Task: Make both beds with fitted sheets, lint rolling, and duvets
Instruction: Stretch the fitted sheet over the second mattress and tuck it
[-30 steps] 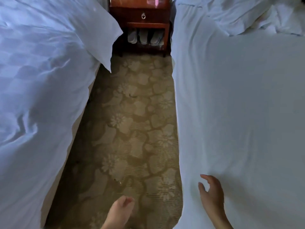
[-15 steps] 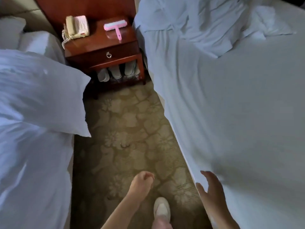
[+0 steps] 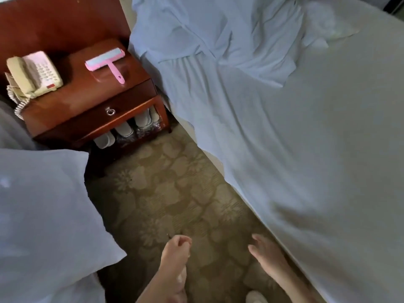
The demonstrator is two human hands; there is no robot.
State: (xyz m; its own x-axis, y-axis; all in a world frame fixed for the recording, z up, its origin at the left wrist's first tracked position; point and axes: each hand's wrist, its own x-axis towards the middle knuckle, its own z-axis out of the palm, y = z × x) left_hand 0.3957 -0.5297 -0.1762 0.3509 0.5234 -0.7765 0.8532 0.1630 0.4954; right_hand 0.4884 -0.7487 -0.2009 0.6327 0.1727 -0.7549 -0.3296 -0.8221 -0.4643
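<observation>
A pink lint roller lies on the wooden nightstand between the two beds. The right bed carries a smooth white fitted sheet, with a rumpled white duvet bunched at its head. On the left bed a white pillow overhangs the aisle. My left hand hangs over the carpet with its fingers curled and holds nothing. My right hand is beside the right bed's edge, fingers loosely spread, not touching the sheet.
A beige telephone sits on the nightstand's left side, and white slippers are stored on its lower shelf. The patterned carpet aisle runs between the beds. My white shoe shows at the bottom.
The view has swung up and forward along the aisle, bringing the nightstand top and lint roller closer. My right hand has come off the right bed's sheet edge.
</observation>
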